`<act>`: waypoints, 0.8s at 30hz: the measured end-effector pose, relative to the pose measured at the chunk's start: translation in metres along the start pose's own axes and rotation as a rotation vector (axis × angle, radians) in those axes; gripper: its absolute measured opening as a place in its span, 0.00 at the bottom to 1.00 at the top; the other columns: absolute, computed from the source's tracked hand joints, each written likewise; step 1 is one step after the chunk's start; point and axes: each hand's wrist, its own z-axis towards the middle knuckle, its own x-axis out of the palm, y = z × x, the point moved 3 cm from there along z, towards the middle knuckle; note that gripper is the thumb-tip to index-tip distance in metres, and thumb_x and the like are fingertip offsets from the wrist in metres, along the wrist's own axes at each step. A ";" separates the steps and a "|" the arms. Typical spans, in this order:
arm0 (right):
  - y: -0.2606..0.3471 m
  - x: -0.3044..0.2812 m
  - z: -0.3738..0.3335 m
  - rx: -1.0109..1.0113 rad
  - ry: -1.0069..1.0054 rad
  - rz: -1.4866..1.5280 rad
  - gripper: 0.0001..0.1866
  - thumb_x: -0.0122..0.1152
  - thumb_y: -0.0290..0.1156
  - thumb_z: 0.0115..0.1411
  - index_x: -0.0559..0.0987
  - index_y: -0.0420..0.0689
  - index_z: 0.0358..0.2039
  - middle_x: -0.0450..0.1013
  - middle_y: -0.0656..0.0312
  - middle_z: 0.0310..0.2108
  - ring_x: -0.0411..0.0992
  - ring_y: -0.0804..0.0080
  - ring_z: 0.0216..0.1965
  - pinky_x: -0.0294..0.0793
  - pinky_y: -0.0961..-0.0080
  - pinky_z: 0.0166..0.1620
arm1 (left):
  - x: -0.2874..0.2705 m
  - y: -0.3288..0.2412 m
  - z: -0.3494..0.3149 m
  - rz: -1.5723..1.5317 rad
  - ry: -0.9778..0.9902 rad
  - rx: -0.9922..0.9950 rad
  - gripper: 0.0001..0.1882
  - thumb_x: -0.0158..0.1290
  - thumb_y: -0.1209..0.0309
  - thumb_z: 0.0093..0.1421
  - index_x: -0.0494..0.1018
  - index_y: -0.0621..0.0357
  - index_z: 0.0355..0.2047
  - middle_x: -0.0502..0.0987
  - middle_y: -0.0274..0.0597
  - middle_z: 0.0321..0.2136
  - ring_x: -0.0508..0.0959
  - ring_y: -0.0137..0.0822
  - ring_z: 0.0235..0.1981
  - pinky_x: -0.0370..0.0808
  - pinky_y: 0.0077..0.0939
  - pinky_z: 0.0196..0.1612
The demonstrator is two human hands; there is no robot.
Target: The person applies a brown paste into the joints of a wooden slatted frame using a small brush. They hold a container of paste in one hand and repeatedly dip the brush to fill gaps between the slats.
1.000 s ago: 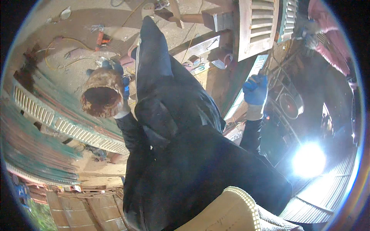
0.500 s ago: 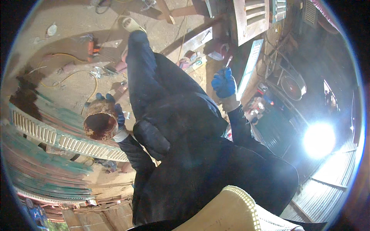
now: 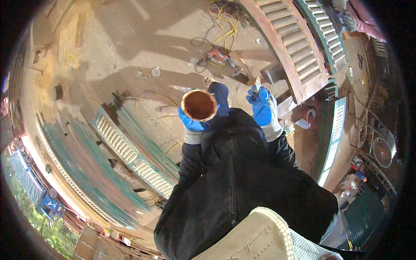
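My left hand [image 3: 191, 124], in a blue-coated glove, is closed round the side of a round open can [image 3: 199, 105] with a brown inside. The can's mouth faces up, and its outside is mostly hidden. To the right, my right hand [image 3: 262, 108], gloved alike, has its fingers bent round a small slim tool [image 3: 258, 82]. Only the tool's pale end shows above the fingers, too small to tell its kind. Beyond this hand lies a reddish-brown louvred shutter [image 3: 299, 47], apart from the glove.
Green louvred shutters stand at far right [image 3: 323, 32] and lie at left [image 3: 130, 151] beside stacked green slats [image 3: 86, 160]. An orange power tool [image 3: 219, 55] and a yellow cord [image 3: 225, 26] lie ahead. Another person's gloved hand [image 3: 348, 21] is at upper right; a fan [image 3: 384, 151] stands right.
My view has turned left, bringing the shutters closer to the middle. The can has come in front of my body, nearer my right hand, and its mouth has tipped upward. Both hands keep their holds.
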 end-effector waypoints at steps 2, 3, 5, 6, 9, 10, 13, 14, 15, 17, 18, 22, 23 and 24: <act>0.021 0.042 0.009 -0.202 0.004 -0.204 0.10 0.58 0.35 0.67 0.77 0.41 0.42 0.76 0.57 0.41 0.74 0.64 0.43 0.74 0.63 0.49 | 0.069 0.006 0.022 0.215 -0.113 0.002 0.35 0.41 0.39 0.65 0.67 0.48 0.62 0.72 0.42 0.59 0.70 0.46 0.60 0.66 0.52 0.63; 0.041 0.063 0.012 -0.453 0.076 -0.569 0.09 0.57 0.34 0.67 0.77 0.41 0.42 0.75 0.55 0.41 0.74 0.61 0.44 0.74 0.62 0.48 | 0.093 0.008 0.034 0.209 -0.105 -0.045 0.35 0.41 0.38 0.65 0.68 0.50 0.61 0.71 0.43 0.59 0.71 0.46 0.59 0.68 0.49 0.62; 0.070 0.113 0.017 -0.898 0.223 -1.029 0.09 0.60 0.32 0.62 0.77 0.43 0.41 0.75 0.52 0.40 0.74 0.52 0.45 0.73 0.61 0.47 | 0.119 0.011 0.060 -0.107 0.063 -0.185 0.37 0.42 0.38 0.64 0.64 0.50 0.63 0.68 0.44 0.62 0.70 0.48 0.60 0.69 0.50 0.62; 0.069 0.124 0.023 -1.039 0.230 -1.076 0.10 0.64 0.33 0.58 0.78 0.45 0.40 0.75 0.55 0.40 0.75 0.53 0.41 0.73 0.61 0.44 | 0.134 0.011 0.076 -0.424 0.231 -0.308 0.39 0.44 0.37 0.63 0.60 0.48 0.66 0.64 0.44 0.64 0.67 0.49 0.62 0.68 0.53 0.62; 0.069 0.158 0.060 -1.350 0.352 -1.173 0.16 0.69 0.33 0.47 0.81 0.49 0.39 0.76 0.61 0.40 0.77 0.59 0.36 0.74 0.60 0.39 | 0.152 -0.003 0.124 -0.272 0.293 -0.495 0.39 0.45 0.37 0.63 0.60 0.46 0.67 0.65 0.44 0.64 0.70 0.46 0.60 0.72 0.49 0.60; 0.072 0.173 0.076 -1.358 0.304 -1.179 0.17 0.70 0.33 0.46 0.81 0.49 0.39 0.76 0.61 0.40 0.77 0.59 0.37 0.74 0.60 0.40 | 0.166 -0.013 0.145 -0.288 0.280 -0.545 0.38 0.45 0.38 0.64 0.61 0.47 0.66 0.66 0.43 0.63 0.72 0.45 0.58 0.74 0.46 0.58; 0.082 0.221 0.112 -1.407 0.058 -1.243 0.19 0.71 0.34 0.43 0.82 0.50 0.39 0.77 0.62 0.39 0.76 0.59 0.39 0.74 0.59 0.41 | 0.213 -0.042 0.185 -0.128 0.195 -0.524 0.34 0.44 0.42 0.67 0.64 0.49 0.64 0.72 0.42 0.58 0.76 0.41 0.53 0.77 0.39 0.54; 0.081 0.233 0.125 -1.342 0.053 -1.212 0.19 0.72 0.35 0.43 0.83 0.51 0.39 0.77 0.62 0.39 0.76 0.59 0.40 0.73 0.59 0.42 | 0.227 -0.059 0.200 0.022 0.163 -0.520 0.33 0.45 0.44 0.67 0.64 0.51 0.64 0.74 0.41 0.56 0.77 0.40 0.52 0.77 0.36 0.53; 0.084 0.256 0.133 -1.367 0.039 -1.224 0.19 0.72 0.35 0.43 0.83 0.51 0.40 0.77 0.62 0.39 0.75 0.59 0.40 0.73 0.59 0.42 | 0.230 -0.074 0.221 0.005 0.231 -0.543 0.37 0.44 0.40 0.65 0.63 0.52 0.64 0.72 0.43 0.58 0.75 0.42 0.54 0.74 0.39 0.57; 0.099 0.290 0.153 -1.429 0.019 -1.205 0.18 0.71 0.34 0.46 0.80 0.49 0.40 0.76 0.60 0.38 0.74 0.58 0.40 0.73 0.59 0.43 | 0.242 -0.094 0.259 -0.028 0.382 -0.623 0.45 0.43 0.32 0.61 0.61 0.54 0.66 0.67 0.46 0.62 0.70 0.45 0.60 0.66 0.43 0.64; 0.107 0.299 0.165 -1.467 -0.113 -1.175 0.17 0.69 0.32 0.48 0.80 0.48 0.40 0.76 0.59 0.38 0.74 0.59 0.39 0.73 0.60 0.43 | 0.270 -0.108 0.260 0.242 0.381 -0.488 0.46 0.42 0.32 0.61 0.60 0.54 0.66 0.66 0.47 0.63 0.70 0.46 0.61 0.66 0.44 0.65; 0.123 0.335 0.200 -1.224 -0.477 -0.724 0.06 0.53 0.23 0.64 0.75 0.41 0.41 0.72 0.54 0.42 0.72 0.63 0.44 0.75 0.66 0.45 | 0.321 -0.149 0.309 0.205 0.337 -0.555 0.44 0.44 0.34 0.61 0.58 0.50 0.68 0.62 0.50 0.65 0.65 0.53 0.65 0.63 0.55 0.66; 0.126 0.340 0.210 -1.180 -0.461 -0.539 0.06 0.53 0.26 0.66 0.75 0.40 0.41 0.72 0.55 0.42 0.73 0.64 0.44 0.76 0.67 0.45 | 0.324 -0.157 0.317 0.173 0.340 -0.543 0.40 0.45 0.39 0.63 0.60 0.51 0.66 0.64 0.49 0.64 0.66 0.52 0.64 0.64 0.55 0.65; 0.131 0.343 0.223 -1.136 -0.447 -0.361 0.07 0.52 0.29 0.69 0.75 0.40 0.41 0.73 0.56 0.42 0.73 0.66 0.43 0.76 0.68 0.45 | 0.326 -0.161 0.326 0.136 0.348 -0.537 0.36 0.46 0.44 0.65 0.61 0.53 0.65 0.66 0.49 0.63 0.67 0.51 0.63 0.66 0.55 0.64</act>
